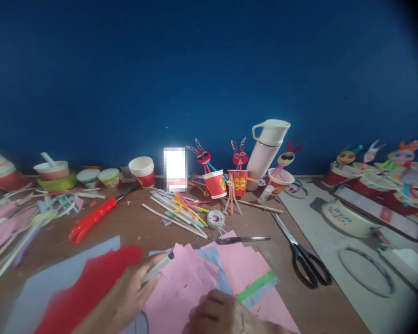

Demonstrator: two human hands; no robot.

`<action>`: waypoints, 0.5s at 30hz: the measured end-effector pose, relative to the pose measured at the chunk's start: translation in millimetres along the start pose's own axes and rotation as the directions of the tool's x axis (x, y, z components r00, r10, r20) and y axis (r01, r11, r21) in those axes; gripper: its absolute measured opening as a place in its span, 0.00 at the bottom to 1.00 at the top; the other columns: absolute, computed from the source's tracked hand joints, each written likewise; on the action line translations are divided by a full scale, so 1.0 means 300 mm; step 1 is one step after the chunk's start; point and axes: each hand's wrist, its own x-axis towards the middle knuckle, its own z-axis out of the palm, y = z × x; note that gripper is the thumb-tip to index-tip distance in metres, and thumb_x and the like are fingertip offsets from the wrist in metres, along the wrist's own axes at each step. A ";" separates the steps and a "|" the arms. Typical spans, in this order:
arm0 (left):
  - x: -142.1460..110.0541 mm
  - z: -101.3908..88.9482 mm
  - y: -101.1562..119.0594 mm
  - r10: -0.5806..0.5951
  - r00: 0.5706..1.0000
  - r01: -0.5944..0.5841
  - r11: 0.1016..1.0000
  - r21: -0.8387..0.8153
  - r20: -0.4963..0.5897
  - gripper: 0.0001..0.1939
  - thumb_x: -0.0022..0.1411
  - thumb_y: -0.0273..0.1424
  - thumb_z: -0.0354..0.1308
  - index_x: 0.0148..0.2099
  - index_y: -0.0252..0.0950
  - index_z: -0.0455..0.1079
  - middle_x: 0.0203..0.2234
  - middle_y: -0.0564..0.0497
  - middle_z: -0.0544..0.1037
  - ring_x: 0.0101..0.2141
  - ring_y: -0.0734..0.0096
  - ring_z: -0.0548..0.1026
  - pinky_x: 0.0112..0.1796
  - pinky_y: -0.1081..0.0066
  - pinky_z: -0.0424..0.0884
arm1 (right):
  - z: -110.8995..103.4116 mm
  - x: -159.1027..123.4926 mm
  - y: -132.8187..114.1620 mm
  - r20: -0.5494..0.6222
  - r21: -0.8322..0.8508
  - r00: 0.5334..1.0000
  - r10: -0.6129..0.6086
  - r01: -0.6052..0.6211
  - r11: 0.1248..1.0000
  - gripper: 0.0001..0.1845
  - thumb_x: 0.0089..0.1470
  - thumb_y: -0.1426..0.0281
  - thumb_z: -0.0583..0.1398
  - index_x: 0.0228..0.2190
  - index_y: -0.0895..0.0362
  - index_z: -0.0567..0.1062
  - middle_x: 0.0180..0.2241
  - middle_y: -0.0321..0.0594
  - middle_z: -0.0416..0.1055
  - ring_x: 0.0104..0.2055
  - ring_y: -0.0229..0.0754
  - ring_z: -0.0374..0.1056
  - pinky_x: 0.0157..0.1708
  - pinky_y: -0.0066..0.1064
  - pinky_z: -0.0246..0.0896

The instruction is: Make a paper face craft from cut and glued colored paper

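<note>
Beyond marker [156,270] in left hand [136,284], red cup [233,175], gold 囍 [240,186]

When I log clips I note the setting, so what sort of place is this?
Probably a craft workspace, at home or in a classroom; I cannot tell which. Pink paper, black-handled scissors and rabbit-eared figures in paper cups show it.

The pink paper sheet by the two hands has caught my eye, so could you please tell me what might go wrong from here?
The left hand holds a pale grey marker close over the pink paper sheet; if its dark end is uncapped, it might leave a stray mark. The slim black pen lies partly on a second pink sheet and could roll if that shifts.
</note>
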 end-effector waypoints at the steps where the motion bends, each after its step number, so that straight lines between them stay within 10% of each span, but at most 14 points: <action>1: 0.001 0.001 -0.002 0.017 1.000 -0.017 1.000 -0.013 -0.006 0.23 0.67 0.40 0.49 0.62 0.44 0.65 0.57 0.50 0.73 0.59 0.60 0.68 0.59 0.67 0.61 | -0.001 -0.002 0.000 0.013 0.001 1.000 0.014 -0.014 1.000 0.12 0.68 0.67 0.53 0.33 0.54 0.73 0.27 0.29 0.78 0.27 0.29 0.72 0.28 0.24 0.59; 15: 0.017 -0.001 -0.024 -0.018 0.998 0.015 0.998 -0.057 -0.066 0.24 0.65 0.44 0.51 0.58 0.40 0.68 0.52 0.48 0.77 0.54 0.59 0.73 0.53 0.72 0.67 | 0.036 -0.057 0.015 0.173 0.003 0.985 0.015 -0.016 1.000 0.09 0.65 0.61 0.57 0.39 0.53 0.70 0.29 0.30 0.78 0.28 0.31 0.71 0.27 0.25 0.60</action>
